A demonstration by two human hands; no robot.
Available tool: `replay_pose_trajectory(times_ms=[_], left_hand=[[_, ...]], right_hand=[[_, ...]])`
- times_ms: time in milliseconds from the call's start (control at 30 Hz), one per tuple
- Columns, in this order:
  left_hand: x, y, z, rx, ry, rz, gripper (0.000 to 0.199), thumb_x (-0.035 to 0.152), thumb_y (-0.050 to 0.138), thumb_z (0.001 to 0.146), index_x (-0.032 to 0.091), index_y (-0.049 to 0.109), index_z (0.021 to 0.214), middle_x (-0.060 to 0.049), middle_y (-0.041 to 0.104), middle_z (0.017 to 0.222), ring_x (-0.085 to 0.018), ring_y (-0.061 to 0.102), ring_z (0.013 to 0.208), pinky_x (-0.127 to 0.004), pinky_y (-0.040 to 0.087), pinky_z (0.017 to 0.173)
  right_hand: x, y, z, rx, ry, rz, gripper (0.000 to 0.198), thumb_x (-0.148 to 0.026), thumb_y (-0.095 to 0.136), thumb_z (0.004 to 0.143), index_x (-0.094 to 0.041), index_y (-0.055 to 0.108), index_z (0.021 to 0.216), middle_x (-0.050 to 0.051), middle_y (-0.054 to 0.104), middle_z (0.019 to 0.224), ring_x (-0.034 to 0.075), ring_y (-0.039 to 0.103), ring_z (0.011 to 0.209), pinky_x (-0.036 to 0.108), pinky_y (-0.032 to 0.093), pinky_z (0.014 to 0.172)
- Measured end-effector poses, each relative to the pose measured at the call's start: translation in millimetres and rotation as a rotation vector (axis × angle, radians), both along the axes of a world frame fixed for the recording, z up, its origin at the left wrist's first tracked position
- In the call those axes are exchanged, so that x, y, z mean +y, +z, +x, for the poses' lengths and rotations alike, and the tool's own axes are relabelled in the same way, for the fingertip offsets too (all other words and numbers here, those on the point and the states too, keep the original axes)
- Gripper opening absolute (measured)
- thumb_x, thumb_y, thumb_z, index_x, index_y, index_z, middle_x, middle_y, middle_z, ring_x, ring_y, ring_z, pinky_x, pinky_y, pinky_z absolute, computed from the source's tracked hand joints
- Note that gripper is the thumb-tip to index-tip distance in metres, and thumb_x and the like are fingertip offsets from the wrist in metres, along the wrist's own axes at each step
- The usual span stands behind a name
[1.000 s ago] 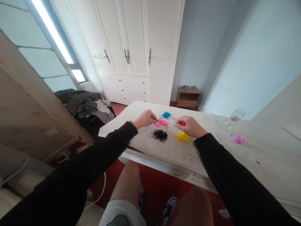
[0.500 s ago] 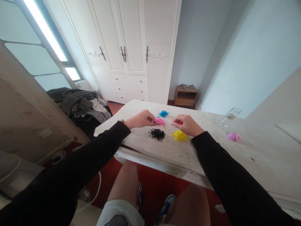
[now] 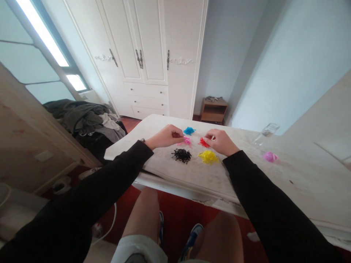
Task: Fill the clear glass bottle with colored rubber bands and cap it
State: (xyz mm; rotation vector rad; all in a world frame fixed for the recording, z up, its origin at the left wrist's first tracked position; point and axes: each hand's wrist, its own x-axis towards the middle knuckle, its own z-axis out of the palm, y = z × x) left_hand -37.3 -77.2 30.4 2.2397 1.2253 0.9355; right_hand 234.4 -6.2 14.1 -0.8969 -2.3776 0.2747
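Both curled: left hand (image 3: 168, 135) by pink pile (image 3: 187, 141), right hand (image 3: 221, 141) at red pile (image 3: 203, 143)

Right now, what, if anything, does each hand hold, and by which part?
It cannot be told: left hand by the pink pile, right hand by the red pile, anything pinched too small to make out.
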Motion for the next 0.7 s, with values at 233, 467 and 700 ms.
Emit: replay_pose_trajectory(times_ms=[233,467,700], left_hand=[[67,-14.2,26,-0.268,0.145,0.281,0.028,0.036,0.065,0.084,0.016,0.065,0.065,0.003,0.048,0.053,-0.009,0.038,0.051,-0.024,0.029,0.052],[115,-27.8,31,-0.372,0.31,0.507,0.03,0.034,0.061,0.085,0.018,0.058,0.06,0.006,0.041,0.048,-0.008,0.035,0.047,-0.023,0.031,0.052],[108,-29.4,19,-0.4,0.291,0.528,0.027,0.031,0.064,0.085,0.018,0.061,0.063,0.006,0.043,0.048,-0.007,0.038,0.045,-0.022,0.032,0.05]], right_hand=[[22,9,28,0.202,-0.327,0.226,0.014,-0.024,0.059,0.084,-0.02,0.069,0.077,0.007,0.07,0.082,0.024,0.063,0.084,0.037,0.049,0.08],[35,23,93,0.254,-0.975,0.472,0.029,-0.024,0.063,0.075,-0.02,0.068,0.104,0.016,0.062,0.125,0.038,0.052,0.122,0.054,0.045,0.097],[38,15,122,0.217,-1.249,0.127,0.051,-0.023,0.06,0.077,-0.021,0.056,0.127,0.018,0.052,0.135,0.038,0.057,0.111,0.057,0.047,0.091]])
